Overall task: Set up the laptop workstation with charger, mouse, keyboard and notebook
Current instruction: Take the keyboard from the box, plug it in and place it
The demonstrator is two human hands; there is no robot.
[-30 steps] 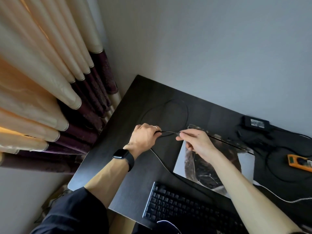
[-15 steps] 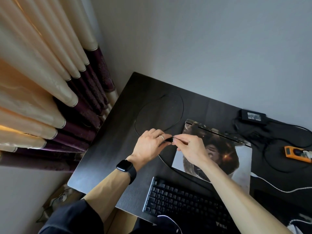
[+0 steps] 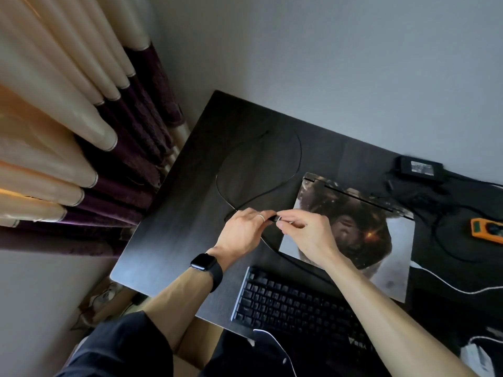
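A closed laptop (image 3: 381,240) with a picture skin on its lid lies on the dark desk (image 3: 190,213). Just in front of it sits a black keyboard (image 3: 294,306). A thin black cable (image 3: 298,159) loops over the desk behind my hands. My left hand (image 3: 242,232) and my right hand (image 3: 304,232) meet at the laptop's left edge, both pinching the cable's small plug (image 3: 275,218). Whether the plug touches the laptop's side is hidden by my fingers. A black charger brick (image 3: 420,168) rests at the back by the wall.
An orange device (image 3: 487,229) lies at the right edge among tangled black cords. A white cable (image 3: 462,288) runs across the right side. Cream and purple curtains (image 3: 81,131) hang left of the desk. A grey wall stands behind it.
My hands have drawn together at the laptop's left edge and closed on the cable's plug. Earlier they held the cable a little apart, farther back. The view has shifted.
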